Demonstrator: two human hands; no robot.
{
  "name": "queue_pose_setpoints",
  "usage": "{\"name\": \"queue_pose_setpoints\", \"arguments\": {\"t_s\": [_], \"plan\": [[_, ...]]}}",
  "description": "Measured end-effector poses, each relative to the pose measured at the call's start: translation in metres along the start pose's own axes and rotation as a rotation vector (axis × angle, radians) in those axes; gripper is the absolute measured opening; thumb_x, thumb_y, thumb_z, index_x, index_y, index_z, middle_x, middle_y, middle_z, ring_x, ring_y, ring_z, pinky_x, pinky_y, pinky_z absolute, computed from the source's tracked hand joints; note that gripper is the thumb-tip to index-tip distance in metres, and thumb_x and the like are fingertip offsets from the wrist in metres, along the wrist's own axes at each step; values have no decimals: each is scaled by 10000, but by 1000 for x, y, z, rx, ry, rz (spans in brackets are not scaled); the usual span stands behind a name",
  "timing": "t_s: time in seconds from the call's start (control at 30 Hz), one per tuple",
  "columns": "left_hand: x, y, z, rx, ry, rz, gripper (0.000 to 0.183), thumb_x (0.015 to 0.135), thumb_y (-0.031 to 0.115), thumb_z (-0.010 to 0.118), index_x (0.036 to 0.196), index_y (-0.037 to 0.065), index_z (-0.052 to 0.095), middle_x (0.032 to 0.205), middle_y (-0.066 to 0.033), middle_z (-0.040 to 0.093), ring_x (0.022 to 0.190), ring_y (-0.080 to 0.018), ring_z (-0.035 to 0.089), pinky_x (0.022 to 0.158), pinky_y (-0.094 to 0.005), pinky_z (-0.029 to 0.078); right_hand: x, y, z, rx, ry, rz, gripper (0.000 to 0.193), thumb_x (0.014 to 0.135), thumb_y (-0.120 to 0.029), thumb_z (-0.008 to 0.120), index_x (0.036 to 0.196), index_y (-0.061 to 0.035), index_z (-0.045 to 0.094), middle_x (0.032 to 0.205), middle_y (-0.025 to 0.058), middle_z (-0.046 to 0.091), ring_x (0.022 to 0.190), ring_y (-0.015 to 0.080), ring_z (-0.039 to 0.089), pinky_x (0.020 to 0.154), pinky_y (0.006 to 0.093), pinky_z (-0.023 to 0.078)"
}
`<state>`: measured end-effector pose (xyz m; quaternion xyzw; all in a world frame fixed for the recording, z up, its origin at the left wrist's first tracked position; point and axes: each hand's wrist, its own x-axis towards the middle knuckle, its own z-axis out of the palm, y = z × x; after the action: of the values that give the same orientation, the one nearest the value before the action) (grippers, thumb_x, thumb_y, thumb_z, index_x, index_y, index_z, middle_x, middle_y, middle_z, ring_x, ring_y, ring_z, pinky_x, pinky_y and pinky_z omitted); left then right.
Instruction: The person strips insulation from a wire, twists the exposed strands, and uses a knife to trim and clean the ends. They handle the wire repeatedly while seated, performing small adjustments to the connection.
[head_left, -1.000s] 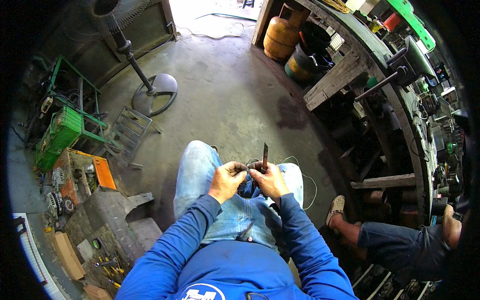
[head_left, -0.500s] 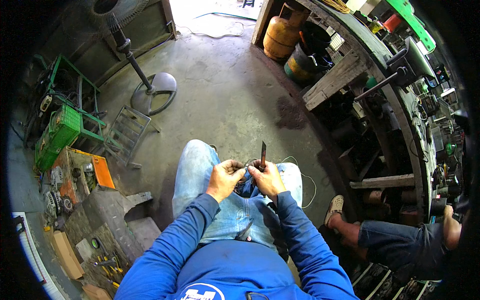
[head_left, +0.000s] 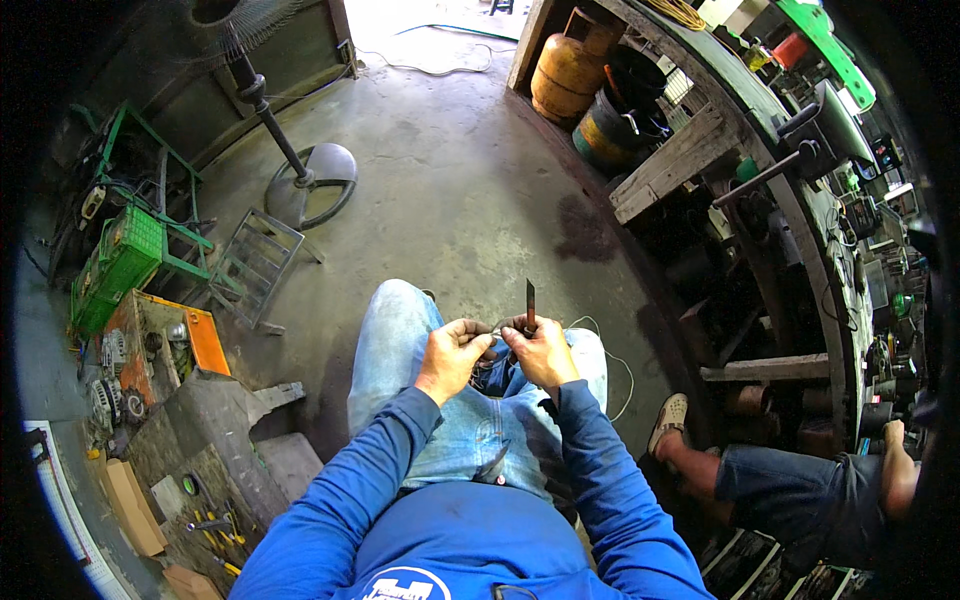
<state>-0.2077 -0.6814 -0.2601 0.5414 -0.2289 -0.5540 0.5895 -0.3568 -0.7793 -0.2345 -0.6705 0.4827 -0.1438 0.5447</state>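
Observation:
Both my hands are close together over my lap, between my knees. My right hand (head_left: 543, 355) is closed around a short knife (head_left: 530, 300), its dark, angle-tipped blade pointing away from me. A thin, dark, curved strand (head_left: 499, 328), like a wire, runs between the fingertips of both hands. My left hand (head_left: 452, 357) pinches its other end between thumb and fingers. Below the hands, more dark strands lie against my jeans, too shaded to make out.
At left are a pedestal fan (head_left: 267, 115), a metal-framed stool (head_left: 255, 262), a green crate (head_left: 125, 250) and a worktop (head_left: 215, 480) with tools. At right stand a gas cylinder (head_left: 562, 78), a long wooden bench (head_left: 800, 215) and another person's leg (head_left: 790, 480).
My hands stay together with the knife upright in the right one. Only small finger movements show, and the whole view has shifted slightly.

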Motion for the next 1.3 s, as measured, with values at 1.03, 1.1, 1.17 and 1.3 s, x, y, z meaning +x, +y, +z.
{"name": "queue_pose_setpoints", "arguments": {"t_s": [1.03,1.1,1.17,1.3], "plan": [[8,-8,-12,-296,-29,-162,151,962,128,676,1063,18,660,910,-78,721,719,-156,697,662,-306,597,-3,-15,13,197,-8,1,182,940,-121,678,1025,39,698,810,47,689,759,110,615,698,279,507],[7,-5,-14,-344,-31,-162,144,969,136,667,1057,22,660,912,-81,724,713,-156,695,662,-312,598,-4,-14,2,185,-9,-38,212,936,-129,683,1065,38,700,811,53,694,754,111,618,702,279,512],[6,-2,-15,-397,-22,-163,133,981,142,648,1047,27,659,925,-91,728,722,-158,697,663,-321,599,-2,-11,-6,-33,-12,-49,215,927,-139,692,1047,39,695,788,43,686,725,103,608,673,280,506],[7,-2,-13,-374,-53,-157,143,987,144,634,1059,22,656,954,-96,728,755,-155,700,676,-315,596,-1,-3,-1,-91,6,-77,178,933,-128,670,989,40,685,746,27,652,676,94,545,613,283,455]]}}
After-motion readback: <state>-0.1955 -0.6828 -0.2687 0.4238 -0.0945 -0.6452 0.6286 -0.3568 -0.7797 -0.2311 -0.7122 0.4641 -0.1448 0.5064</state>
